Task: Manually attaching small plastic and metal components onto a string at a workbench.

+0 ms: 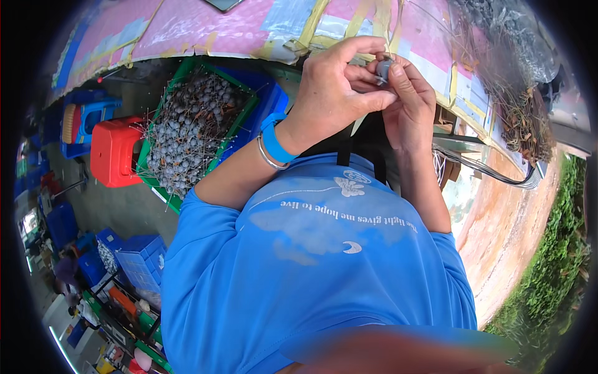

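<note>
My right hand (408,96) is closed on a small smooth grey ball (383,71), pinched between thumb and fingers over the near edge of the table. A thin pale stem or wire seems to rise from the ball. Close beside it, my left hand (342,81) has its thumb and index finger spread apart, with the other fingers half curled toward the ball; whether they touch it is hard to see. To the left, a green crate (149,146) is heaped with many similar grey balls (180,124) on thin stems.
Pink and blue sheeting patched with tape covers the table (205,28). A bundle of thin brown stems (526,124) and clear plastic (523,43) lie on its right. Left of the crate stand a red stool (112,153) and a blue stool (99,115); blue bins (140,258) are farther back.
</note>
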`<state>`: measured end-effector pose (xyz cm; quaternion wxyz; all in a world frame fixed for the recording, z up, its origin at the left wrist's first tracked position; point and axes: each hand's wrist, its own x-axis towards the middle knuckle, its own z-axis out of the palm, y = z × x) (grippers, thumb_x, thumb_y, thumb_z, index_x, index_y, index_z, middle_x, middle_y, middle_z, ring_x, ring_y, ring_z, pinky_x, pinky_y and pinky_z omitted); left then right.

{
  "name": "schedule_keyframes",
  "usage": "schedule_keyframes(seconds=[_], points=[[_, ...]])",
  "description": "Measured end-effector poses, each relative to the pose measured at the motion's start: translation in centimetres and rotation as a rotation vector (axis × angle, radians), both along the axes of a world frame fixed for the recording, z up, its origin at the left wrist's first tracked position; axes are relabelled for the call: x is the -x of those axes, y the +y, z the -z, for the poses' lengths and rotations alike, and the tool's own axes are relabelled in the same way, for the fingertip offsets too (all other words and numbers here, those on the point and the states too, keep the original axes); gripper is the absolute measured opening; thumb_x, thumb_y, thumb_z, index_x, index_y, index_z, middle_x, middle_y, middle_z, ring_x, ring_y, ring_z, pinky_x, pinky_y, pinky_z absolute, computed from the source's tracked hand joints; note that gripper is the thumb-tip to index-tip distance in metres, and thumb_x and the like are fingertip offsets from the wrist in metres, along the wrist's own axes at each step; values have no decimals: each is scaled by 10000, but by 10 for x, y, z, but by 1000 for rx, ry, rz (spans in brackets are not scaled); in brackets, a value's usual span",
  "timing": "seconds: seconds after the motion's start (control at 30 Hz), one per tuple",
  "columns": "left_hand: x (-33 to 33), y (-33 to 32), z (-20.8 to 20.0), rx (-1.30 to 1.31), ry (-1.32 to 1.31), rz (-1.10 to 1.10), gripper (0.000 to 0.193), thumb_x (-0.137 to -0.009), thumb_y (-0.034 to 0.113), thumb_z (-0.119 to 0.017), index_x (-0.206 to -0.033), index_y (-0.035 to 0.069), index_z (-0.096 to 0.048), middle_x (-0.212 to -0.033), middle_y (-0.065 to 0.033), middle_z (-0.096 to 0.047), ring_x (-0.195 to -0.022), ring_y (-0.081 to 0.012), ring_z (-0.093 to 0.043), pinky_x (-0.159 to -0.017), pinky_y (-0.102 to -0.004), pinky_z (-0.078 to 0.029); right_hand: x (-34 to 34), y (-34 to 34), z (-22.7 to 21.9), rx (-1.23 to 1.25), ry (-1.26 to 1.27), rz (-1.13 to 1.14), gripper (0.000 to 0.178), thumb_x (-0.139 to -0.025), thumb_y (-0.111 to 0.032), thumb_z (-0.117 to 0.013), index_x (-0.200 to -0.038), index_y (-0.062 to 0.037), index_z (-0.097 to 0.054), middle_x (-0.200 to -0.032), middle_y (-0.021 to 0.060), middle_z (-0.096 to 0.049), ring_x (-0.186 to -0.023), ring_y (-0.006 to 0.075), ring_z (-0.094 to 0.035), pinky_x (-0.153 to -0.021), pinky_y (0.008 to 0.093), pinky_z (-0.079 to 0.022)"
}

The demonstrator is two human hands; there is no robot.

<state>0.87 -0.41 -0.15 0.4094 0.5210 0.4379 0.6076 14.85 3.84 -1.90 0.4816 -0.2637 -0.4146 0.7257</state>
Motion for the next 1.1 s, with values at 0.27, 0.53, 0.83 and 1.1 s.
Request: schedule_keyframes(seconds=[0.27,0.53,0.83,1.1], points=[[19,-11,17,-192,227,-98,301,-781,-43,-766,-1064,-48,-663,-1098,-139,-681,-839,-155,-707,-713,-246,-590,-14,22,-7,-134,-37,166,124,-926,-85,-655,-973,16,-709,-906,105,-713,-832,171,-680,-830,305,-548],[44,-48,9,-57,314,-226,230,-795,-42,-752,-1017,-35,-696,-1077,-123,-688,-838,-140,-703,-677,-227,-584,6,12,-7,-209,-224,-177,176,-888,-39,-678,-1052,26,-691,-950,98,-709,-879,177,-670,-851,295,-530],[130,-149,5,280,361,-683,260,-803,63,-773,-1042,-14,-708,-829,-72,-720,-704,-86,-667,-628,-211,-537,40,3,5,-454,-354,-401,321,-911,25,-622,-1231,34,-596,-1219,132,-629,-1118,220,-610,-997,336,-461],[260,-248,-59,564,676,-1304,499,-814,216,-771,-1197,-66,-619,-1016,-167,-712,-880,-253,-691,-799,-368,-553,25,11,13,-332,-475,-642,329,-915,-14,-642,-1236,40,-596,-1140,139,-652,-1015,198,-639,-938,301,-492]])
